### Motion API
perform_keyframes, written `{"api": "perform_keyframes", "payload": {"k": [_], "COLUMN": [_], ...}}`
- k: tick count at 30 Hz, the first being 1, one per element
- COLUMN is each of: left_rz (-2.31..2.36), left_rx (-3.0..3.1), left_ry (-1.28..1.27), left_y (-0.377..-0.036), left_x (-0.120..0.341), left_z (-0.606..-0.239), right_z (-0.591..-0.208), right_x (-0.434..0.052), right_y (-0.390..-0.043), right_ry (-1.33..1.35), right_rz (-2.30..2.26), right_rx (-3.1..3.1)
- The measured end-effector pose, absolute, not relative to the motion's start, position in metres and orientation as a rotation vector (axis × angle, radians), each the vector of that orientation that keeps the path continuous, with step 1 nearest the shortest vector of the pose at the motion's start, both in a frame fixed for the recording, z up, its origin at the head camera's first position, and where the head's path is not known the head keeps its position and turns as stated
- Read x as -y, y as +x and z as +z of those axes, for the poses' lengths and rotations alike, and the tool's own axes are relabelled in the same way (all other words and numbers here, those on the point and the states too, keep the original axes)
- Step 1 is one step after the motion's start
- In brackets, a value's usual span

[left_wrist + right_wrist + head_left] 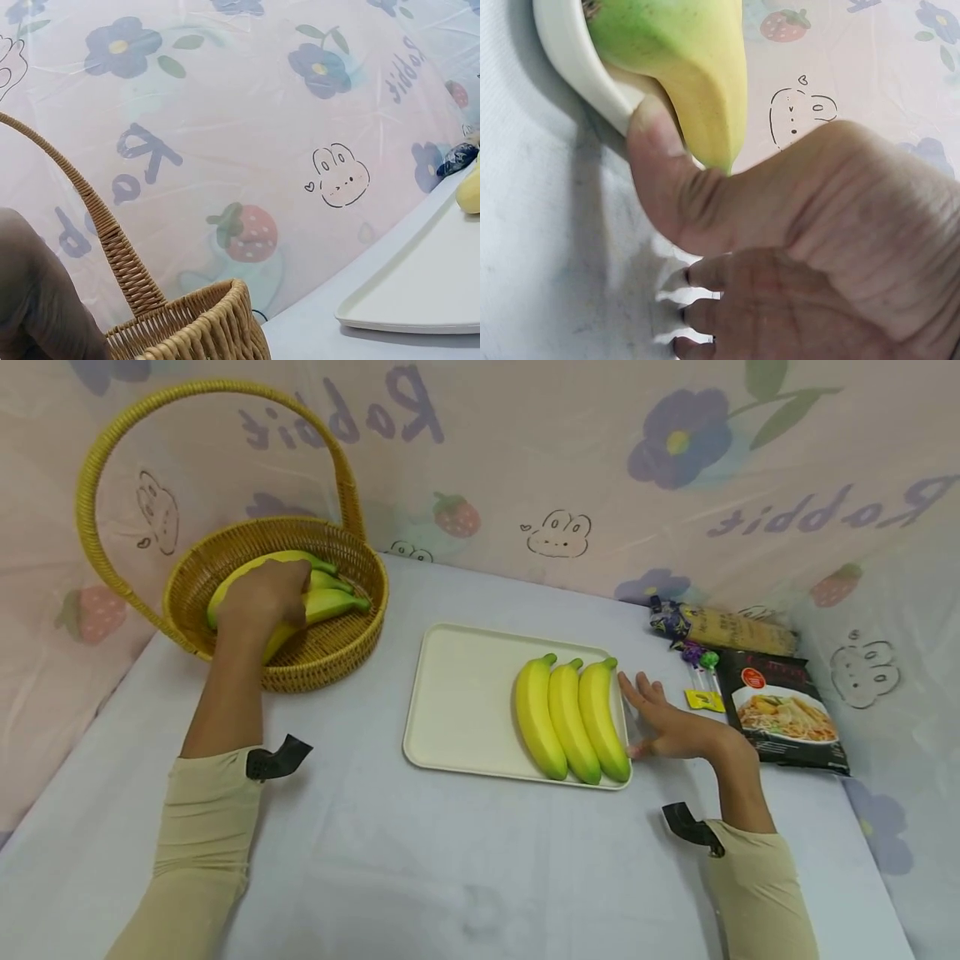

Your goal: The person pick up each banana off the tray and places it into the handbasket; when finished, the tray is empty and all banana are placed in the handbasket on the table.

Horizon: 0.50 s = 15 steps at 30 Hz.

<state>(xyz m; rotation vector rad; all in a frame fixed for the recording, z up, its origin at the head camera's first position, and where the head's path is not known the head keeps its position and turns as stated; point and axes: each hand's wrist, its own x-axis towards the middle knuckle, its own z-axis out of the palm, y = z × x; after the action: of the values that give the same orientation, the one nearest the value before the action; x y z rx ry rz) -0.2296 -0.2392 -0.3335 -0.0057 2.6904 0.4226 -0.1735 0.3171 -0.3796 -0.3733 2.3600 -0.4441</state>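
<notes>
In the head view my left hand (266, 593) reaches into a yellow wicker basket (322, 672). Its fingers curl down over the bananas (330, 603) lying inside and grip one; the fingertips are hidden. The left wrist view catches only part of that hand (37, 300) beside the basket's rim (217, 330). A cream rectangular tray (465, 702) carries three yellow bananas (567, 722) side by side along its right part. My right hand (667, 727) is at the tray's right edge, fingers spread. The thumb (660, 150) touches the rim next to the nearest banana (705, 82).
Right of the right hand lie a black food packet (783, 714), lollipops (701, 660) with a yellow wrapper, and a long tan packet (738, 628). The basket's tall handle (90, 510) arches above it. A printed cloth (510, 443) hangs behind the white table.
</notes>
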Motion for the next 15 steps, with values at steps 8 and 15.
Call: {"api": "perform_keyframes", "payload": {"k": [8,15], "left_rz": [0.387,0.350], "left_rx": [-2.725,-2.706], "left_ry": [0.008,0.030], "left_y": [-0.2296,-0.2318], "left_x": [0.2400,0.2430], "left_z": [-0.3362,-0.3313], "right_z": [-0.3801,-0.3765], "right_x": [-0.3162,-0.3155], "right_y": [-0.1742,-0.1733], "right_ry": [-0.393,-0.390], "right_rz": [-0.427,-0.432], "right_rx": [-2.368,-2.359]}}
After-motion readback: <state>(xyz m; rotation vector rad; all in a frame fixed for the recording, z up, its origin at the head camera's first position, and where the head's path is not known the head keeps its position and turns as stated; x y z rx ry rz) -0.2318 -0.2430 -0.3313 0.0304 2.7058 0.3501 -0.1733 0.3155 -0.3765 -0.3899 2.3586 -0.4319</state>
